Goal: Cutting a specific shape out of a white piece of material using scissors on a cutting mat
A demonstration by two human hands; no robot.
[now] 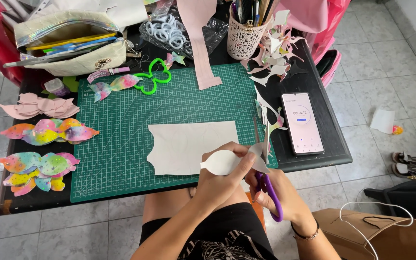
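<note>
Hands: left hand point(220, 175) pinches a pale, leaf-shaped cut-out of thin sheet material point(223, 162) between thumb and fingers; right hand point(278, 190) is closed through the loops of purple-handled scissors point(267, 180), blades angled up into the cut-out's right edge.
Cut-out position: held in the air between both hands, just over the near edge of the green gridded cutting mat point(121, 144), not resting on it.
Finger risk: the left fingertips sit very near the blades; a fast snip could likely nick them, since the piece is small and the grip is close to the cut line.
Outline risk: the curve is tight, so if the piece is not turned with the blades, the cut may run inside the shape and spoil it.
Sheet beyond the hands: larger pale sheet with a scalloped left edge point(184, 144) lies flat on the mat, just past the left knuckles; a stray elbow could slide it.
Scraps: pale jagged offcuts point(270, 53) lie beyond the right hand, and a falling trimming could land among them and be lost.
Phone: smartphone with a lit screen point(302, 123) rests on the black table point(314, 159) beyond the right hand, near the table edge; a knock might push it off.
Finished shapes: rainbow glitter pieces point(39, 168) lie far left of the left hand.
</note>
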